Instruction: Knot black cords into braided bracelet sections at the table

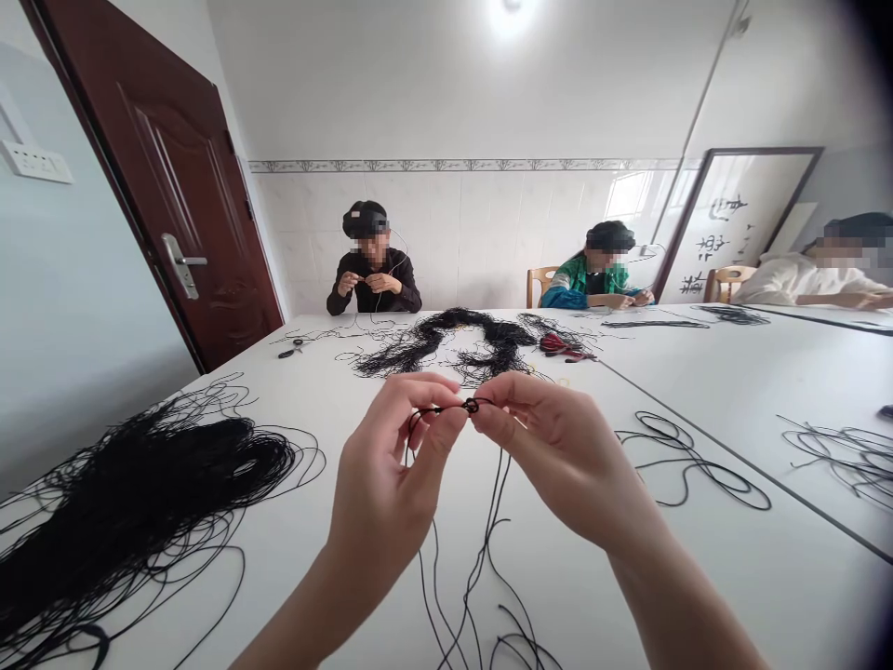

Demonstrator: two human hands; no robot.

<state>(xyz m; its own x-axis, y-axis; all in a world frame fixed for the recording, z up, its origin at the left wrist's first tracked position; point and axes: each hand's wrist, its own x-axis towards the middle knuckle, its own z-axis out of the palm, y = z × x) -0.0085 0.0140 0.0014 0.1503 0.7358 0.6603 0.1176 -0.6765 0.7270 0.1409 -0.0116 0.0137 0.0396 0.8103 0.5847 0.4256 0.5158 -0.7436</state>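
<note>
My left hand [394, 470] and my right hand [558, 447] are raised over the white table [313, 549], fingertips nearly meeting. Both pinch a thin black cord [488, 521] with a small knot [471, 406] between them. The cord's loose ends hang down from the knot and trail across the table toward me. Each hand is closed in a pinch on the cord.
A large heap of black cords [139, 484] lies at the left, another pile [460, 340] at the far middle, loose loops [687, 461] at the right. Scissors [289, 350] and a red item [562, 345] lie far off. Three people sit at the far side; a brown door [188, 195] stands left.
</note>
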